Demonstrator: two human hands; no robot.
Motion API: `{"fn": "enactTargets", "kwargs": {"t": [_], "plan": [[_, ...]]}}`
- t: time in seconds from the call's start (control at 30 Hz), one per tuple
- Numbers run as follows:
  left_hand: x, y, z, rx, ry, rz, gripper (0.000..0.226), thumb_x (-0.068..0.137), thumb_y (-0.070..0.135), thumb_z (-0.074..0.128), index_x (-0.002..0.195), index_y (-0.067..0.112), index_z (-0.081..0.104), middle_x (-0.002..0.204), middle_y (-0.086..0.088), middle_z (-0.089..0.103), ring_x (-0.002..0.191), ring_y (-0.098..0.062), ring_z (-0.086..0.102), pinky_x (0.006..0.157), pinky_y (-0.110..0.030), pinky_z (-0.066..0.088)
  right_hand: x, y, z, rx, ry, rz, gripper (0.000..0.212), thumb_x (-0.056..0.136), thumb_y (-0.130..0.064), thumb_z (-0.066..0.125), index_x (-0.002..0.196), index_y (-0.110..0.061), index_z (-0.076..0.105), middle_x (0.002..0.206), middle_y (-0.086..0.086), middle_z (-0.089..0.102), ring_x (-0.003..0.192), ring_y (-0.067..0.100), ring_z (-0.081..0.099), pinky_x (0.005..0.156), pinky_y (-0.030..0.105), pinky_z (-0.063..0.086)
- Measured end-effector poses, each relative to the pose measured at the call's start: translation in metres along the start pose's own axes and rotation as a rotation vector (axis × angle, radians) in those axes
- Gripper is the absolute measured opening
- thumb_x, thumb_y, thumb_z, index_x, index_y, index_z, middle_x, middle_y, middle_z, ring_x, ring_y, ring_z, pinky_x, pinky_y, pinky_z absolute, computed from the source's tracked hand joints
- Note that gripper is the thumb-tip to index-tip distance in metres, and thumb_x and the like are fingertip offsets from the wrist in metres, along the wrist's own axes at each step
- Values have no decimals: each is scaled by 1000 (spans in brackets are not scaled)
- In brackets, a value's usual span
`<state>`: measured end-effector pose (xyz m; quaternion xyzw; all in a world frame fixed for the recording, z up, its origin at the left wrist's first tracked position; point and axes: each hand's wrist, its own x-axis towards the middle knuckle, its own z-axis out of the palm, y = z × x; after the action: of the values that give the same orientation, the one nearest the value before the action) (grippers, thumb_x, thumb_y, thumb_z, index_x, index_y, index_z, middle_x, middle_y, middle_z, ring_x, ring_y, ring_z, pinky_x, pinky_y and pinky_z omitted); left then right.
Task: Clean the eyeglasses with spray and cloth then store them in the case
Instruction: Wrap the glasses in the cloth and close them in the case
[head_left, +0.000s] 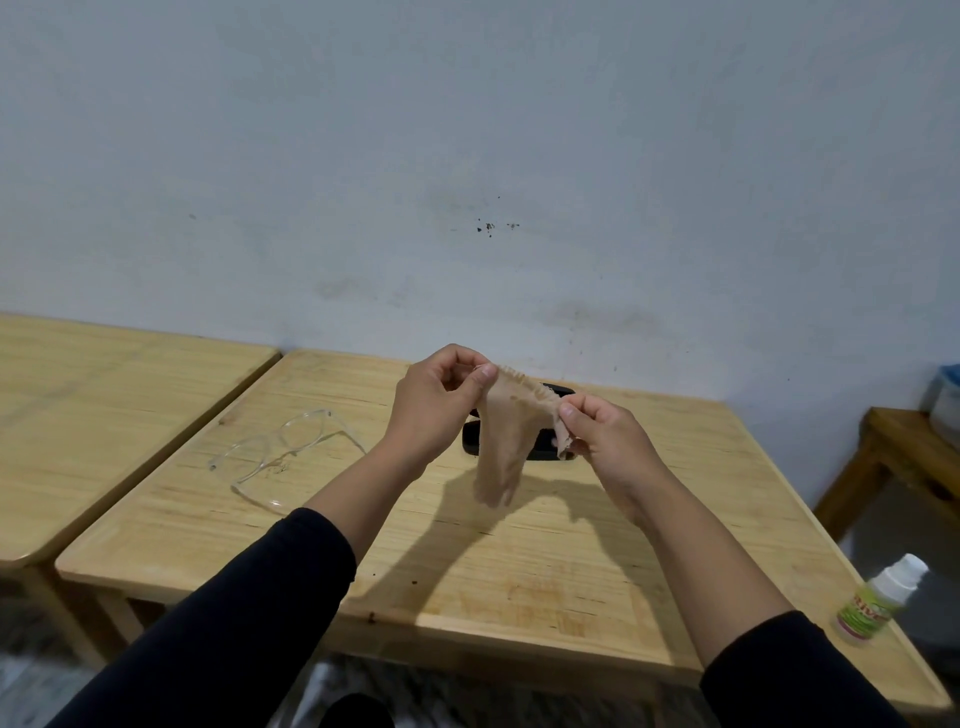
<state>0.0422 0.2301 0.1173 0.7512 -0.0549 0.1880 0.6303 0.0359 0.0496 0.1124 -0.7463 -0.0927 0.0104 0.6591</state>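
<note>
Both hands hold a thin beige cloth (506, 436) up above the wooden table (519, 571). My left hand (441, 395) pinches its upper left corner and my right hand (602, 436) pinches its right edge, so the cloth hangs slack between them. Clear-framed eyeglasses (283, 457) lie unfolded on the table to the left of my left forearm. A black case (540, 449) lies open behind the cloth, mostly hidden by it. A small spray bottle (878, 603) with a white cap and green label stands at the table's right front corner.
A second wooden table (104, 415) stands close on the left with a narrow gap between. A low wooden stand (904, 457) with a container sits at the far right. A pale wall rises right behind the table.
</note>
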Motion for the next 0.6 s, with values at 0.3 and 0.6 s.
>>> {"fn": "enactTargets", "kwargs": {"t": [0.3,0.6], "plan": [[-4,-9,8,43,23,-124,7,81,27,67,76,22,67,70,0,65,63,-13,59,77,-44,57,-19,25,12,534,-98,227,27,81,-20,63,101,-2,58,88,10,65,70,14,64,66,21,58],[-2,-24,-11,70,52,-190,8,81,24,66,73,23,66,67,-1,62,61,-15,56,82,-45,55,-14,32,-5,353,78,156,5,80,-3,68,79,-7,67,67,4,67,61,12,61,63,17,55]]}}
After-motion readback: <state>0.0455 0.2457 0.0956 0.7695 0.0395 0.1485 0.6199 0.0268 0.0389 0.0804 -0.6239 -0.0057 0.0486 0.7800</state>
